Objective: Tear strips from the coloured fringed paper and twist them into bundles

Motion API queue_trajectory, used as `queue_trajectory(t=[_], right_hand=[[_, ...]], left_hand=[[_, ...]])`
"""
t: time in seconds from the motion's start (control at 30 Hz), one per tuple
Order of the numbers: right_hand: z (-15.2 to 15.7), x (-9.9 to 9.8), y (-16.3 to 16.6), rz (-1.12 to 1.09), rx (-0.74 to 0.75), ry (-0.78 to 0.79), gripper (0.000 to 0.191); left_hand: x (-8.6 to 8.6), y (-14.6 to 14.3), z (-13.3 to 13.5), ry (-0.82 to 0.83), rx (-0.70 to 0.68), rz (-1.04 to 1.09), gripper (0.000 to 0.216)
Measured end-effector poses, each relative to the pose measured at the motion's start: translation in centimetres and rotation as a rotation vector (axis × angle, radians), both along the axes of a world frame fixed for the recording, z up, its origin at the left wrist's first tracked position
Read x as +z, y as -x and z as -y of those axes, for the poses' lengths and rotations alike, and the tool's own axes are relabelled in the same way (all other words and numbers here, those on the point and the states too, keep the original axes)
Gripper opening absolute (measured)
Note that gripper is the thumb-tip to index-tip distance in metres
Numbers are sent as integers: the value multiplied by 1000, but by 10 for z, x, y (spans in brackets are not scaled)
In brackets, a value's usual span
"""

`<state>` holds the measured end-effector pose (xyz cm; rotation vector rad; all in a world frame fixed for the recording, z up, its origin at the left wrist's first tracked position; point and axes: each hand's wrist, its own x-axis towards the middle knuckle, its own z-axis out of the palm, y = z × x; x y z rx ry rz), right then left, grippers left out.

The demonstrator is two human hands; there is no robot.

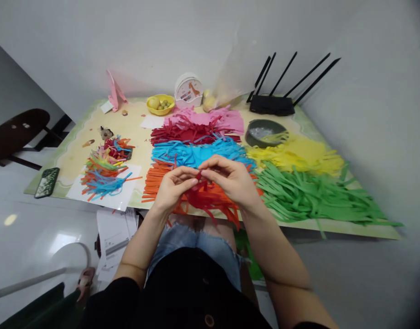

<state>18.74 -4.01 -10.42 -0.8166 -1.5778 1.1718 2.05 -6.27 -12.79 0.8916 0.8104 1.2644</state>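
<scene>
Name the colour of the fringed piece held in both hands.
The fringed piece is red, showing best in the head view.

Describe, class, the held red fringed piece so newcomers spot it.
On the table, orange fringe lies along the near edge. Over it, the left hand and right hand pinch the red fringed piece. Unlike the dark red fringe farther back, it is held.
</scene>
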Motion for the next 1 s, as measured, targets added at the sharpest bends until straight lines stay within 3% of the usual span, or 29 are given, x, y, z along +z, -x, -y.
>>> queue_trajectory(t=[0.23,0.37,0.6,0.73,1.0], right_hand=[[1,-4,-7,100,-52,-35,24],[2,1,-13,102,-77,-117,19],[0,5,-11,29,-93,-94,9],[-1,9,-9,73,-131,-113,13],[2,10,-1,77,-287,-166,14]], left_hand=[[6,-5,7,-131,172,-243,35],[6,-7,3,-93,99,-217,37],[-3,-9,-13,24,-55,-39,37],[-8,-12,-15,16,-32,11,37],[-6,-17,-13,-27,26,-96,36]])
